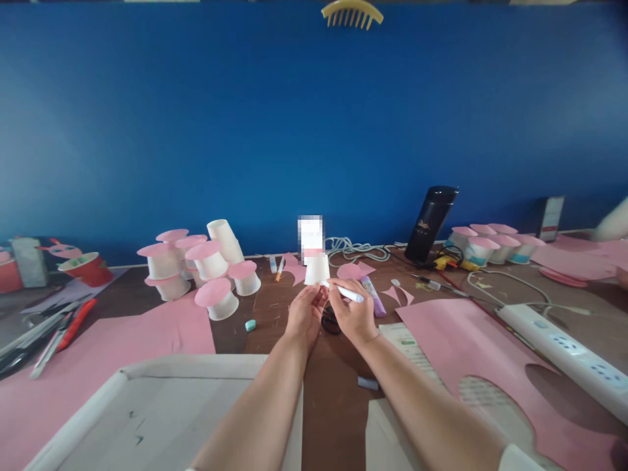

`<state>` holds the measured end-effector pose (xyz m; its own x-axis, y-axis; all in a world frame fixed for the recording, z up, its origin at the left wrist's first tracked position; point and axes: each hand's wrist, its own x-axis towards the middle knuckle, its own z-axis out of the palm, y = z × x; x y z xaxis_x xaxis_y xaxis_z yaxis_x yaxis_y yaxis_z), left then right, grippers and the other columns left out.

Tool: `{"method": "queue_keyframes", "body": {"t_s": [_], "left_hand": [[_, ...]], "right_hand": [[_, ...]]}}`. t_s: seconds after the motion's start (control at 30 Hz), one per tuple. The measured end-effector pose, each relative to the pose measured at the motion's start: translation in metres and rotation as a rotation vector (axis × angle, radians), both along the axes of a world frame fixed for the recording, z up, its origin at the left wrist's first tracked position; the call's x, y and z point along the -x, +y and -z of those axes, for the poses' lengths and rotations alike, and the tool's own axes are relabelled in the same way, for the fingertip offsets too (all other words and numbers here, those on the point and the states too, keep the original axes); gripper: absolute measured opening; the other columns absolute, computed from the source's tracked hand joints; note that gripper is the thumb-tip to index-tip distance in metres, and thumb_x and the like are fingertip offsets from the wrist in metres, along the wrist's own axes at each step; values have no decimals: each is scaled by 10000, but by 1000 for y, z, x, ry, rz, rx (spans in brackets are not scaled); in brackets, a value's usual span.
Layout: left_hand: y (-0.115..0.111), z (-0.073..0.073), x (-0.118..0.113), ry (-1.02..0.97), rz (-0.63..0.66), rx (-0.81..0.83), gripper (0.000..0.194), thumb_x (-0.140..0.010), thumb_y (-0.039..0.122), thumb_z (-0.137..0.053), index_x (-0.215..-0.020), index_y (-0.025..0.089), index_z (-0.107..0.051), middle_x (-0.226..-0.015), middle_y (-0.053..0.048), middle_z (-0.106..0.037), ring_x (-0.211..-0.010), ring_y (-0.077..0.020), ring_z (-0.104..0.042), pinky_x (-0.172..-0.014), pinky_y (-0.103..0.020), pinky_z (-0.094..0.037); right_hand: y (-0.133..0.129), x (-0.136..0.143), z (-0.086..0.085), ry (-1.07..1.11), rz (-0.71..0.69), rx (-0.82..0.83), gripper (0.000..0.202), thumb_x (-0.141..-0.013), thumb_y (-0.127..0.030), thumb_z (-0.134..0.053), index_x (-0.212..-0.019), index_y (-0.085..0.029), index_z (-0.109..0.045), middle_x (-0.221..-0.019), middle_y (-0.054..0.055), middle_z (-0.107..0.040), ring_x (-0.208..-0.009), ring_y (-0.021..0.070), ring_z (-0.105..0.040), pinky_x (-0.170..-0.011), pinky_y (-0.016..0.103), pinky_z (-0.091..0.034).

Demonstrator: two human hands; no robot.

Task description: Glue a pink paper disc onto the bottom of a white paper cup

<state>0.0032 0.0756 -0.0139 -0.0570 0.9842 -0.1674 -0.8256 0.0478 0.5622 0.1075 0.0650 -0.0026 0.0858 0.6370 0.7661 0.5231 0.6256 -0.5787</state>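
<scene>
Ahead of me a small white paper cup (316, 270) stands wide end down. My left hand (304, 313) has its fingers closed at the cup's near lower edge, gripping it there. A white marker pen (349, 292) is pinched in my right hand (354, 315), with its tip end close to the cup's lower side. Behind the cup is a bright white blurred shape (311, 232), too pixelated to make out. Just right of my right hand lies a purple tube (373, 297). A grey-blue pen cap (367, 383) rests below my right wrist.
Several white cups topped with pink paper discs (216, 292) stand on the left; more (481, 248) stand at right. A black flask (432, 222) leans by the blue wall. Pink paper sheets (147, 333), scissors (59, 333), a power strip (564, 353) and a white box lid (186, 418) surround my arms.
</scene>
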Motion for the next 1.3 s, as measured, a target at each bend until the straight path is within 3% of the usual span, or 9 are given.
{"method": "queue_keyframes", "body": {"t_s": [0.37,0.7,1.3], "left_hand": [[2,6,1,-3,6,-29,34,-742,74,-659,-713,86,-647,-680,-52,-654,-671,-100,-639,-723,-198,-518],[0,1,1,-35,7,30,70,-782,47,-596,-730,76,-632,-696,-74,-662,-661,-102,-644,-698,-195,-535],[2,4,3,-82,19,52,98,-819,47,-539,-777,64,-625,-749,-107,-672,-686,-123,-656,-694,-214,-549]], "right_hand": [[-1,1,1,3,-24,16,147,-867,-227,-536,-903,-206,-677,-869,45,-702,-832,179,-635,-788,298,-512],[1,-2,0,38,-18,-38,159,-880,-215,-518,-961,-203,-654,-906,54,-680,-862,189,-617,-813,331,-498],[0,-1,-1,38,-19,-33,141,-874,-218,-524,-941,-205,-647,-883,52,-673,-842,189,-616,-794,333,-501]]}}
